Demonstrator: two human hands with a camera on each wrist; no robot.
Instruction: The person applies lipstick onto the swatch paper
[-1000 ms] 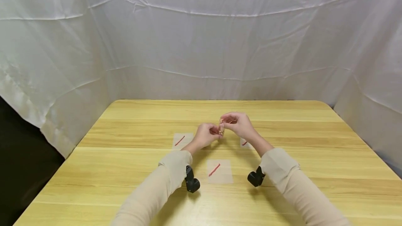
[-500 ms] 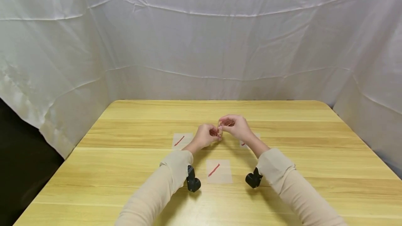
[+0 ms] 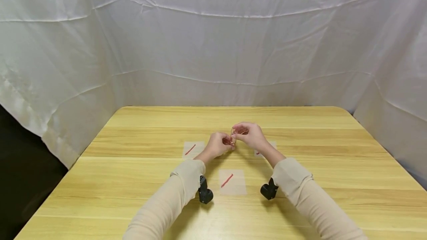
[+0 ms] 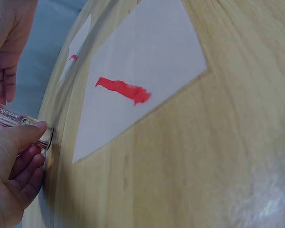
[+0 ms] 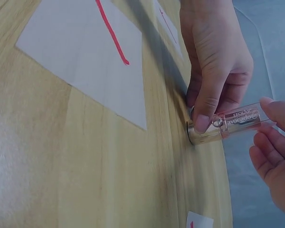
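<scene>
Both hands meet at a slim lipstick tube with a clear pinkish upper part, a gold base and "avocado" lettering. My left hand pinches the gold base between thumb and fingers. At the clear upper end, my right hand grips the tube with thumb and fingertips. In the head view the tube stands nearly upright, its base low over the wooden table. The left wrist view shows its gold end beyond the left thumb.
A pale paper square with a red stroke lies in front of the hands. Another marked square is left of them, and a third lies partly behind the right wrist. Black wrist cameras hang below the sleeves. White cloth surrounds the table.
Over the first half second, the right hand and the tube moved slightly left and down towards the table. Since then both hands have stayed almost still, keeping hold of the tube.
</scene>
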